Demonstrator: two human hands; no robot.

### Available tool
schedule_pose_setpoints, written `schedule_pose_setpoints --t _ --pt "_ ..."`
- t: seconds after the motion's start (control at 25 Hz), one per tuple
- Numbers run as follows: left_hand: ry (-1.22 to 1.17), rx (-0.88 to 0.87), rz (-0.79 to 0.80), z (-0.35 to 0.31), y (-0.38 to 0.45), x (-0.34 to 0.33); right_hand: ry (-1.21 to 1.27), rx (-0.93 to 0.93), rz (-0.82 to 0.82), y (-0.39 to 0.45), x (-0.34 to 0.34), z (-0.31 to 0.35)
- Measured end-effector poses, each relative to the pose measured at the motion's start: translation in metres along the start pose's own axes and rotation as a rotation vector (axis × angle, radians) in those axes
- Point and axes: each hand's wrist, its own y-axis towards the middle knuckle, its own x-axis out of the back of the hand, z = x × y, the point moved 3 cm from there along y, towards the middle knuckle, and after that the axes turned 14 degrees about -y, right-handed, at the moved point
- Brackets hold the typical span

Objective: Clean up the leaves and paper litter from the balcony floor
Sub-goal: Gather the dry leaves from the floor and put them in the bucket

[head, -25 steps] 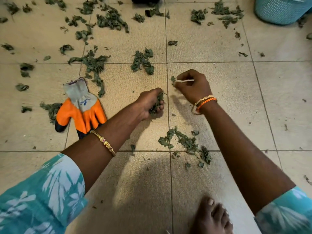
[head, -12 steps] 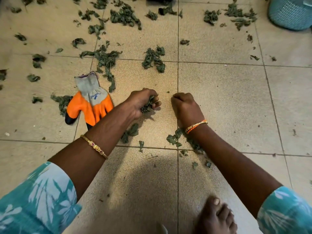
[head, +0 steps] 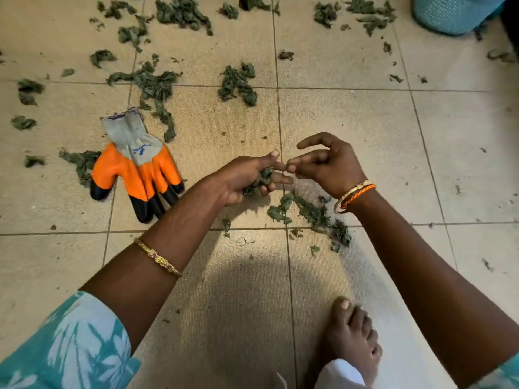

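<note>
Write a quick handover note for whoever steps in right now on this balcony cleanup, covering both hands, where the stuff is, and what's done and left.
Left hand: holds a clump of wilted dark green leaves in its curled fingers.
Right hand: holds nothing, fingers loosely curled, fingertips near the left hand.
Nearest loose leaf pile: on the beige floor tiles under the right wrist.
More leaf clusters lie scattered toward the far side.
Orange and grey work glove: flat on the floor, unworn, left of the hands.
Light blue woven basket: far right corner.
Done: one handful gathered. Left: nearly all the leaves; no paper clearly visible.
</note>
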Motion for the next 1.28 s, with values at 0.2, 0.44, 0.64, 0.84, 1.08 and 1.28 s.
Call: schedule_pose_setpoints --t 0.2,0.44,0.64,0.84,1.08,1.28 --pt "-0.034 0.009 -0.079 0.017 -0.001 0.0 -0.275 0.09 0.012 -0.018 -0.009 -0.008" --pt "-0.057 -0.036 -0.26 0.009 -0.007 0.031 -0.91 0.261 0.201 -0.058 -0.049 -0.039" --pt "-0.028 -0.004 -0.283 0.023 -0.011 0.034 -0.939 0.529 -0.041 -0.088 -0.081 -0.058" --pt "-0.012 0.034 -0.261 0.031 -0.01 0.022 -0.711 0.56 -0.096 -0.066 -0.055 -0.039" --pt "-0.023 0.099 -0.17 0.031 -0.001 0.001 0.176 -0.114 -0.167 -0.029 0.013 -0.02" --pt "-0.277 0.198 0.027 0.035 -0.001 -0.028 0.392 -0.126 -0.193 -0.041 -0.006 -0.012"
